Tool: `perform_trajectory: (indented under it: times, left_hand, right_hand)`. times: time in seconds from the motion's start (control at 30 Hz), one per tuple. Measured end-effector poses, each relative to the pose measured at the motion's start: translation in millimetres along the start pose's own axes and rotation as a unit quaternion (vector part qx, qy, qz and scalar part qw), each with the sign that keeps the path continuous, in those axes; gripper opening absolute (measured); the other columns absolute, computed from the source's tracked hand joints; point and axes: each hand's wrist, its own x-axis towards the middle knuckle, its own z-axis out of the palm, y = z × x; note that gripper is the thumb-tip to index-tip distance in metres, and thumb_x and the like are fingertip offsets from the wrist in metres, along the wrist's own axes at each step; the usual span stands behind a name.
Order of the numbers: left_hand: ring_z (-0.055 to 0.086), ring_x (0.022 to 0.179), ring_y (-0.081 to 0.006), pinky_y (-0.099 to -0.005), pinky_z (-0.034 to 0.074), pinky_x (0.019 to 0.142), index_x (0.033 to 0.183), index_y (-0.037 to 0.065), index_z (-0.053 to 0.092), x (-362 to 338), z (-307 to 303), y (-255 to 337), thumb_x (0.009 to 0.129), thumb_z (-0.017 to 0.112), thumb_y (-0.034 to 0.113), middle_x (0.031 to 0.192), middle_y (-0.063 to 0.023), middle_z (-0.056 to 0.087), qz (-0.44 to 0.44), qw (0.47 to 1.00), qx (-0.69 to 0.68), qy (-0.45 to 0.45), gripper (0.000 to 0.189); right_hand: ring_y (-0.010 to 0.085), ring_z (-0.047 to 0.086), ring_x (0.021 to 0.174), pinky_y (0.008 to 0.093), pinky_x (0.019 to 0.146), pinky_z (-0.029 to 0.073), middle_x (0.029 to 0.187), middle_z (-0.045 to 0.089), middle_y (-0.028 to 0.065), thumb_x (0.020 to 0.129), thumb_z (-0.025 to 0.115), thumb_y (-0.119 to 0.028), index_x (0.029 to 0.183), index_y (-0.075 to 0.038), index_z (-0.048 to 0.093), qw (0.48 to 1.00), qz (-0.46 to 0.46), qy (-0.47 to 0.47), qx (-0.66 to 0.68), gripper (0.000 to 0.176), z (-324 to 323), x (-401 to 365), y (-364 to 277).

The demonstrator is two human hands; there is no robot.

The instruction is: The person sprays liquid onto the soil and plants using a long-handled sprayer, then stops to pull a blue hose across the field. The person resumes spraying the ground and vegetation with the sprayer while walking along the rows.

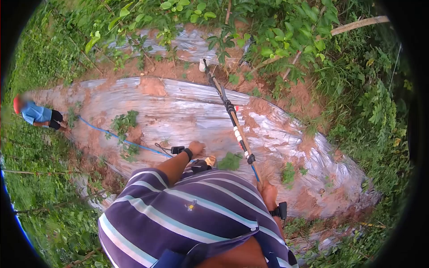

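My right hand [268, 193] is wrapped round the lower end of a long pole [236, 121]. The pole slants up and away over the ground, with black bindings, white and red tape, and a short blue length beside its grip end. Its dark far tip lies near a small white object [202, 65]; I cannot make out whether they touch. My left hand [196, 147] is held out before my striped shirt with nothing visible in it, its fingers loosely bent and apart. Both wrists carry a strapped black box. Below the left hand, my foot [210, 161] shows partly.
Soil-stained silvery plastic sheeting [178, 105] covers the raised bed. A blue hose [107, 132] runs left past leafy plants [125, 123]. Another person [38, 114] in a blue shirt stands at far left. Dense vines and a wooden pole [357, 25] border the bed.
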Motion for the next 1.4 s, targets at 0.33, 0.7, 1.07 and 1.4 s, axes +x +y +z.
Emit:
perform_trajectory:
  times: [0.33, 0.7, 1.07, 1.4]
  left_hand:
    - [0.066, 0.07, -0.0266, -0.0387, 0.057, 0.058, 0.101, -0.001, 0.057, 30, -12, 19, 0.09, 0.06, 0.021, 0.084, -0.0136, 0.063, 0.024, 0.999, -0.008, -0.029, 0.025]
    - [0.067, 0.072, -0.0261, -0.0414, 0.057, 0.062, 0.104, 0.002, 0.058, 78, -33, 5, 0.087, 0.06, 0.02, 0.084, -0.0127, 0.065, -0.034, 0.998, -0.013, -0.045, 0.025]
    - [0.062, 0.063, -0.0144, -0.0304, 0.055, 0.061, 0.09, 0.007, 0.06, 43, 32, 155, 0.09, 0.061, 0.023, 0.072, -0.0038, 0.061, 0.129, 0.981, -0.091, -0.108, 0.016]
    - [0.06, 0.07, -0.0118, -0.0259, 0.047, 0.062, 0.093, 0.0, 0.058, -233, 93, 339, 0.089, 0.069, 0.018, 0.078, -0.0051, 0.062, 0.347, 0.68, -0.163, -0.625, 0.022]
  right_hand:
    - [0.0487, 0.059, 0.066, 0.0519, 0.056, 0.042, 0.065, 0.056, 0.0282, 0.086, 0.059, -0.026, 0.079, -0.006, 0.054, 0.997, 0.032, -0.007, 0.072, 0.022, 4, -10, -27]
    - [0.034, 0.057, 0.055, 0.0423, 0.054, 0.043, 0.064, 0.058, 0.023, 0.089, 0.06, -0.023, 0.087, -0.005, 0.059, 0.998, 0.045, -0.02, 0.044, 0.019, -5, -11, -65]
    - [0.043, 0.061, 0.064, 0.0486, 0.055, 0.047, 0.066, 0.06, 0.0246, 0.087, 0.067, -0.026, 0.078, -0.004, 0.057, 0.99, 0.125, -0.045, 0.054, 0.026, -17, -6, -103]
    - [0.0381, 0.058, 0.058, 0.044, 0.053, 0.046, 0.065, 0.059, 0.0216, 0.091, 0.062, -0.023, 0.086, -0.004, 0.062, 0.988, 0.126, -0.038, 0.084, 0.02, -46, 5, -143]
